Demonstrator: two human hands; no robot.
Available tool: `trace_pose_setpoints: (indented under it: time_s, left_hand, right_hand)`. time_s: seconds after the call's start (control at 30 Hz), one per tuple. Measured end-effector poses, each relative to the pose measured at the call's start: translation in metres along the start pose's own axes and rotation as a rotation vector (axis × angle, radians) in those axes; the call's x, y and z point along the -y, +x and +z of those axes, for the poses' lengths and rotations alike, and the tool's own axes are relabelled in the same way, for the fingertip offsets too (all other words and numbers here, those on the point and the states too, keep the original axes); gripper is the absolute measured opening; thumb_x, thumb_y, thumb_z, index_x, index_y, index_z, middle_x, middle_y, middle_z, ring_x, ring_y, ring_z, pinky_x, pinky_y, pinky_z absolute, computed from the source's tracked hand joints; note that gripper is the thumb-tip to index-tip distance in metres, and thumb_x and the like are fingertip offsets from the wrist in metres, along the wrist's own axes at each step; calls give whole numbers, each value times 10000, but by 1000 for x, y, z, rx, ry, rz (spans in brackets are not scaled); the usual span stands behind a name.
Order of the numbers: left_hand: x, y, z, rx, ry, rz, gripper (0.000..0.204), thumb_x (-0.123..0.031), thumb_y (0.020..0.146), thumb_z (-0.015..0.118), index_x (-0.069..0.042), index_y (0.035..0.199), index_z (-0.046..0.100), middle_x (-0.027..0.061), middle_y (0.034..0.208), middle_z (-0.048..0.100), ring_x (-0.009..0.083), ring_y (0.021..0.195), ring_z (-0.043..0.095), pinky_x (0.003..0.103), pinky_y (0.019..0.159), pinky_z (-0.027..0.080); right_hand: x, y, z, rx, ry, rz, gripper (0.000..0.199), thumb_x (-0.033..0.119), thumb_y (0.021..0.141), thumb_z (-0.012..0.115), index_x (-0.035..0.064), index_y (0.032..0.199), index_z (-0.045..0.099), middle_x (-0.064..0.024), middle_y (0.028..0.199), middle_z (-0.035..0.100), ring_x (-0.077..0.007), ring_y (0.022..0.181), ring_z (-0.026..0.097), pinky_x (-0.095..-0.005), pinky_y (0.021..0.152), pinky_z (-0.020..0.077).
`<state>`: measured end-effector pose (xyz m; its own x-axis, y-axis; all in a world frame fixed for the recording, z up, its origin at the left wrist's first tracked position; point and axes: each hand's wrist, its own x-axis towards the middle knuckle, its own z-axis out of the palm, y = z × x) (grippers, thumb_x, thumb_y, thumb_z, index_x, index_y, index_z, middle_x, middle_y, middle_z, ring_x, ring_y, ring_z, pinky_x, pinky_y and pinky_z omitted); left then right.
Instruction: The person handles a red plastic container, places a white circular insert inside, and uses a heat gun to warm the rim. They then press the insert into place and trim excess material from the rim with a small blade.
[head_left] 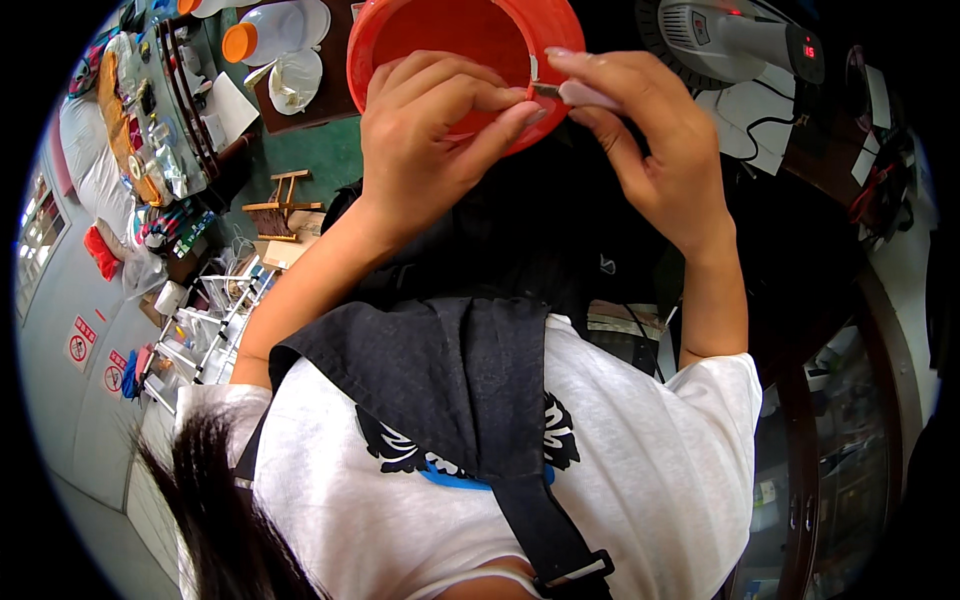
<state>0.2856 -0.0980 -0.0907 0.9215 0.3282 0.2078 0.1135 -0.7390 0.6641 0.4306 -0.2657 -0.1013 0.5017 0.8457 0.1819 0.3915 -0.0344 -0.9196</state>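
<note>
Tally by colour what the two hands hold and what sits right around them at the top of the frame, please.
Orange: 2, the orange basin and orange lid
White: 1, the white bowl
Grey: 2, the small grey piece pinched between left hand and right hand, and the grey appliance
Total: 5

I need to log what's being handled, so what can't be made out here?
- Small grey item, head view: too small, pinched between left hand and right hand fingertips.
- Orange basin: cut off by the top edge, part covered by both hands.
- Surface beneath: hidden by dark apron.
</note>
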Motion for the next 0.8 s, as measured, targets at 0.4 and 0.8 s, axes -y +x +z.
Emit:
trace_pose_setpoints:
  time_s: [0.4,0.8]
  left_hand:
    - [-6,-1,-5,34,2,-22,131,-78,763,840,-55,869,768,66,910,743,231,910,690,330,818,482]
    - [-4,-2,-3,20,1,-25,132,-96,761,844,-65,865,769,62,903,745,231,916,695,336,824,478]
  right_hand:
    - [8,-1,-1,70,-268,-50,393,-8,817,715,187,1155,764,-21,990,661,-210,871,665,-350,751,540]
    - [19,8,-7,107,-81,170,319,-36,954,617,118,1204,741,-45,1039,609,-156,931,656,-283,794,548]
